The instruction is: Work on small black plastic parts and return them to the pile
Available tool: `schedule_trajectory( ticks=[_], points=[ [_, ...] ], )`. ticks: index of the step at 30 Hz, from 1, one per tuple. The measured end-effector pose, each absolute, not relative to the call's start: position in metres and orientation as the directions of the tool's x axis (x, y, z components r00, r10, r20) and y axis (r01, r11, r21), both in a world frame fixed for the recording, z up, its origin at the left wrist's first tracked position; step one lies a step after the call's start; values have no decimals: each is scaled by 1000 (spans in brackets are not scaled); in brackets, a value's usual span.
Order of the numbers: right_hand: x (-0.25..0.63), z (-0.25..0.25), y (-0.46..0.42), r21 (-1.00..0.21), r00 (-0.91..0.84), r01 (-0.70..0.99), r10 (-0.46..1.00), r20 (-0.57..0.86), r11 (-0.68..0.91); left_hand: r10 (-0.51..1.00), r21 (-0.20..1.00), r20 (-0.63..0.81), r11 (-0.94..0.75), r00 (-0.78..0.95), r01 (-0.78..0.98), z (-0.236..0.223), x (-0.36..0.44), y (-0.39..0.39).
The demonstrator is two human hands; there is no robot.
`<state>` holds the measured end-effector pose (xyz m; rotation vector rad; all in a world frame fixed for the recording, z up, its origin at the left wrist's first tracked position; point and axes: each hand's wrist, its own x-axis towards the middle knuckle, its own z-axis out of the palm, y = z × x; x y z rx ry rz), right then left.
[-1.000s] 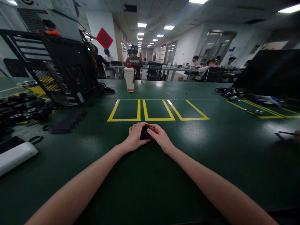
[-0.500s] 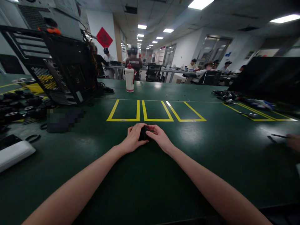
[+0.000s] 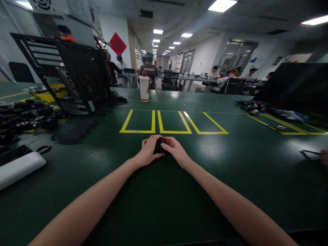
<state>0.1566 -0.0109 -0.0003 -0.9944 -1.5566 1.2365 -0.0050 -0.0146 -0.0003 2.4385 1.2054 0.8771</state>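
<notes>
A small black object (image 3: pixel 158 146) is held between both hands, low over the green tabletop (image 3: pixel 164 198). Its exact kind I cannot make out, since fingers cover much of it. My left hand (image 3: pixel 149 149) wraps it from the left, with the fingers over the top and the thumb along the near side. From the right, my right hand (image 3: pixel 175 149) grips it with thumb and fingertips. Just beyond the hands, yellow tape outlines (image 3: pixel 175 132) mark the table.
To the left are an open black computer case (image 3: pixel 74 78), a heap of dark cables (image 3: pixel 28 116) and a white oblong object (image 3: pixel 23 167). Behind the tape stands a white tumbler (image 3: pixel 144 89). Another person's hand (image 3: pixel 325 156) with a thin dark item is at the right edge.
The whole view has shifted slightly, so the scene sits a little farther right. Both hands keep their grip on the black object. The other person's hand at the right edge shows less.
</notes>
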Motion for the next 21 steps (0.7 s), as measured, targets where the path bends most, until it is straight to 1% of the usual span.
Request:
schedule_trajectory(
  ticks=[3,7,10,13,15,18,21],
  points=[
    [159,0,-10,-987,-365,53,923,125,154,791,498,393,-611,469,615,0,-6,-15],
    [161,2,-16,-985,-426,-27,889,166,171,796,504,390,-606,464,616,0,-6,-16],
    [159,2,-19,-981,-406,-38,894,187,188,793,497,401,-609,459,618,-1,-5,-16],
    [156,1,-17,-971,-335,-14,914,230,240,789,484,421,-613,448,624,-4,-4,-14],
    [155,0,-15,-972,-308,14,926,219,234,787,480,428,-615,445,625,-5,-4,-14],
    [157,0,-13,-982,-336,56,929,153,182,787,484,420,-616,453,622,-6,-5,-13],
    [160,1,-15,-984,-404,27,902,150,176,792,484,410,-610,454,628,-5,-5,-14]
  ],
)
